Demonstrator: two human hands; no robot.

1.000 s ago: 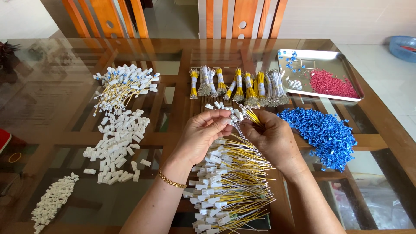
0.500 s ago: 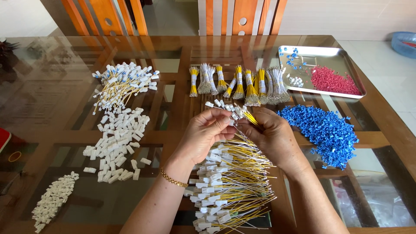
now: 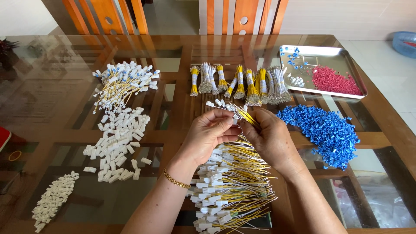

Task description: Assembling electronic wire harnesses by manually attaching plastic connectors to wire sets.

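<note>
Both hands, left hand (image 3: 208, 134) and right hand (image 3: 268, 138), have lifted slightly, apparently pinching yellow wires (image 3: 242, 115) above the wire pile (image 3: 229, 190).

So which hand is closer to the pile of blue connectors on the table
The right hand. It sits just left of the blue connector pile, apart from it. The left hand is farther left, on the other side of the right hand.
</note>
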